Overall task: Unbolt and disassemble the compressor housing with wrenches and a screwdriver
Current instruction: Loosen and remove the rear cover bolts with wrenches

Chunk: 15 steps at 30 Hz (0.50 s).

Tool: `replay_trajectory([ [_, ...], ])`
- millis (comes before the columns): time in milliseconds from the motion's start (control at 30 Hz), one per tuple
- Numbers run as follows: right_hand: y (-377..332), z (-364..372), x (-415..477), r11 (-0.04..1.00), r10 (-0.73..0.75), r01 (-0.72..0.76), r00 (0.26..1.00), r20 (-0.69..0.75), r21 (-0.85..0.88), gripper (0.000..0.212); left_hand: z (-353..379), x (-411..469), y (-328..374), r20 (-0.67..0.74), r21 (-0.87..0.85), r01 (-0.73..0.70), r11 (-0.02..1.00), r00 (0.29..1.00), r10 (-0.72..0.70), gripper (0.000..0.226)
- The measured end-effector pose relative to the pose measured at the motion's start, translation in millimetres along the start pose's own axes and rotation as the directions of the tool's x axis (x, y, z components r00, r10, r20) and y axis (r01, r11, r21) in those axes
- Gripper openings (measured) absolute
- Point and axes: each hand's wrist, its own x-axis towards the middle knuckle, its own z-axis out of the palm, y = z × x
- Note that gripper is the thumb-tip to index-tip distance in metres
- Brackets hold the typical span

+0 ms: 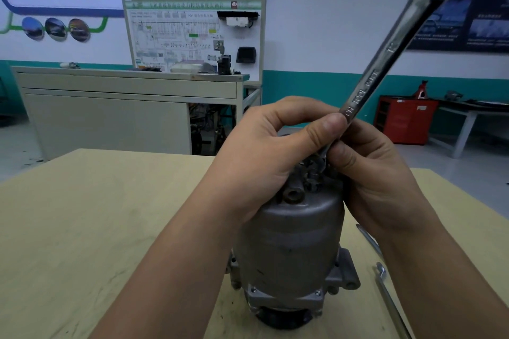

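from the head camera, the compressor housing (289,245) stands upright on the pale wooden table (82,228) right in front of you. its grey domed body is uppermost and its flanged, bolted base is nearest the camera. a round port (294,194) sits on the dome near the top, beside a cluster of fittings.

your left hand (264,151) reaches over the top of the housing. its fingers curl round the lower shank of a combination wrench (385,60) and the thumb presses against the steel. your right hand (377,173) comes in from the other side and pinches the same wrench lower down, its thumb just above the fittings. the two hands are close together, both clamped on that one tool. the wrench's lower end sits down among the fittings on top of the housing, though your fingers hide how it is seated. the shank slants up and to the right, and the open-jaw end runs out of the top edge of the frame.

on the table to the right of the housing lie a thin metal bar (369,239) and, nearer you, a second slim tool (391,303) with a bent end.

beyond the table stand a grey cabinet (110,107), a wiring training board (192,36), and a red tool cabinet (405,118) against the wall.
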Motion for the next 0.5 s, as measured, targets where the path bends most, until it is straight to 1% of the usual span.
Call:
replay_trajectory([
  [500, 0.5, -3.0, -0.4, 1.0, -0.01, 0.01, 1.0, 0.023, -0.025, 0.033, 0.1, -0.4, 0.9, 0.023, 0.019, -0.001, 1.0, 1.0, 0.001, 0.01],
])
